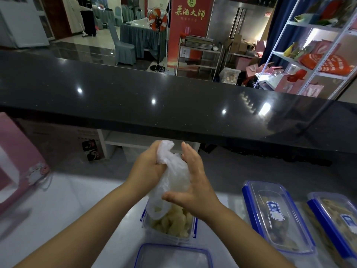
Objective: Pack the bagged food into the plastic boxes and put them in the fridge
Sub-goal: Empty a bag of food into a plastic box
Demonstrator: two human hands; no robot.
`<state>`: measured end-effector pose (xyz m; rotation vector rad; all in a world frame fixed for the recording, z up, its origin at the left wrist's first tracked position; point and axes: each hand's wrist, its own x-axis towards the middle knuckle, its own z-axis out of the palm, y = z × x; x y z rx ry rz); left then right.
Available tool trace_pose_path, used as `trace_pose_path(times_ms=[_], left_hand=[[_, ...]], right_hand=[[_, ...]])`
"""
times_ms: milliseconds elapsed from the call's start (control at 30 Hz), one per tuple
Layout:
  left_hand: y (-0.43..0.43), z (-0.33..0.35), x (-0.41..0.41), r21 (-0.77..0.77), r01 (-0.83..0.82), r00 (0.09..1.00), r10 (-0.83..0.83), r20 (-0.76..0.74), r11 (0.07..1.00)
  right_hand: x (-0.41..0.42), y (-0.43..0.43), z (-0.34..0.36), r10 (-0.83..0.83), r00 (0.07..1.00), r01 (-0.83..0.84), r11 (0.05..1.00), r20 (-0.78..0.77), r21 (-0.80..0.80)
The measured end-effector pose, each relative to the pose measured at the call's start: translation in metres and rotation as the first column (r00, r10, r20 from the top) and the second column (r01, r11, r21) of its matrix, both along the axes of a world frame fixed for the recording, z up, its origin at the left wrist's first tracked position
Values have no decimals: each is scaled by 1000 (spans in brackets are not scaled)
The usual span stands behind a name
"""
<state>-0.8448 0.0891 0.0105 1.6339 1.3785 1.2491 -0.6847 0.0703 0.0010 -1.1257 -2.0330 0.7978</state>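
- Hands meet above the middle of a white bench, seen from the person's head looking down.
- Left hand (148,163) is closed in a fist around the gathered top of a thin clear bag (172,176), with the bag's knot sticking up above the fingers.
- Right hand (193,182) has its fingers straight and spread wide, the palm flat against the right side of the bag, thumb pointing toward the left hand.
- Bag hangs upside-down-looking and slack between both hands, its lower end dipping into an open box (170,225) directly beneath.
- Open box is clear plastic with blue clips and holds pale yellow lumps of food (173,221), piled to about the rim; the bag touches the pile.
- Lid (172,256), clear with a blue rim, lies flat at the near edge of the bench, just in front of the open box.
- Two closed boxes sit toward the right edge: one (276,215) near the open box, holding dark food, and another (336,219) beside it at the far right, holding brownish food. Both have blue clips and a label on the lid.
- Pink carton (17,157) stands at the left edge of the bench.
- Black counter (154,97) runs across the view behind the bench, with a dining room and metal shelves beyond it.
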Motion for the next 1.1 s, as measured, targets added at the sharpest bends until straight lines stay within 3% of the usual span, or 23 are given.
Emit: trace_pose_path(times_ms=[167, 333, 400, 500, 567, 633, 733, 867, 1100], left_hand=[[-5, 10, 29, -55, 106, 991, -101, 87, 993], [-14, 6, 19, -122, 238, 967, -223, 123, 964], [-16, -2, 7, -183, 171, 985, -165, 50, 968], [-21, -28, -18, -235, -69, 988, 33, -154, 970], [-29, -50, -30, -240, -175, 953, 103, -285, 955], [-38, -66, -33, -250, -210, 943, 128, -309, 945], [-50, -77, -29, -272, -201, 957, 128, -261, 941], [-60, -83, -24, -304, -157, 983, 118, -142, 940], [-64, -87, -23, -297, -171, 984, 148, -99, 940]], right_hand=[[-6, 6, -11, -16, 993, 38, 980, -117, 193], [17, 12, -12, -54, 993, 86, 947, -108, 310], [29, 13, -6, -83, 988, 120, 942, -130, 313], [50, 14, 2, -160, 976, 198, 935, -149, 295], [62, 13, 2, -239, 970, 238, 910, -41, 339], [67, 8, -6, -304, 937, 217, 892, 173, 396], [59, -16, -25, -226, 853, 114, 960, 470, 255], [38, -54, -41, -73, 811, -84, 967, 581, 239], [17, -34, -46, -176, 635, -193, 906, 753, 375]])
